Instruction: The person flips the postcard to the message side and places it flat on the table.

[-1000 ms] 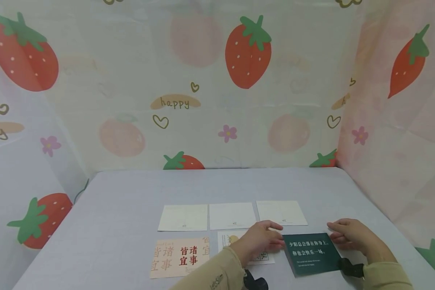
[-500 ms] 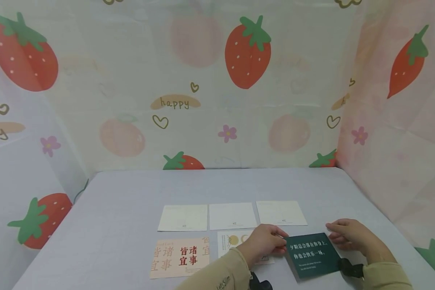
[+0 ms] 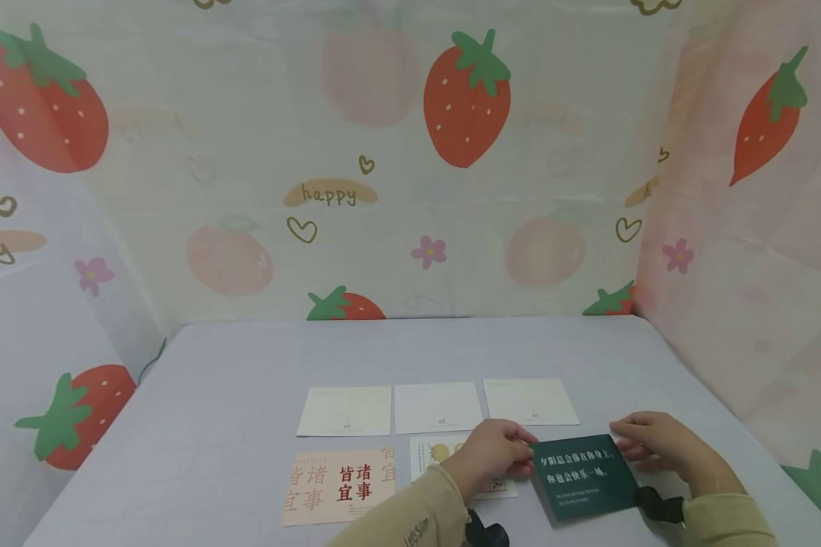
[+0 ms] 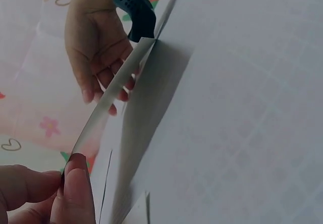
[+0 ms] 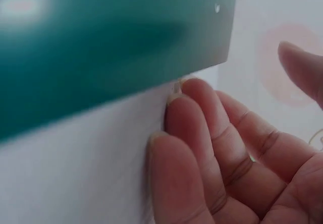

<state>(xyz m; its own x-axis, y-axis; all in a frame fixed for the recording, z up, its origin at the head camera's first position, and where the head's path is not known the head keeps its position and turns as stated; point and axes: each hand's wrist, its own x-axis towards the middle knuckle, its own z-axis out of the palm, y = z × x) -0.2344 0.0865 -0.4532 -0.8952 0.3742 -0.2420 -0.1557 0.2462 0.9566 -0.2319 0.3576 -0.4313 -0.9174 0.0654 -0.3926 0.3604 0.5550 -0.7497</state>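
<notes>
A dark green card with white lettering is tilted up off the table at the right front. My left hand pinches its left edge between thumb and fingers, as the left wrist view shows at the thumb and fingertips. Seen edge-on there, the card casts a shadow on the cloth. My right hand is beside the card's right edge, fingers loosely bent and thumb apart. In the right wrist view its fingertips lie just beneath the card's edge, and no finger wraps round it.
Three blank off-white cards, left, middle and right, lie in a row farther back. In front lie a pink card with red characters and a white card with yellow circles, partly behind my left hand. Strawberry-print curtains surround the white-covered table.
My left hand has come to the green card's left edge and taken it between thumb and fingers. The card has tilted up and shifted slightly; my right hand has moved slightly left.
</notes>
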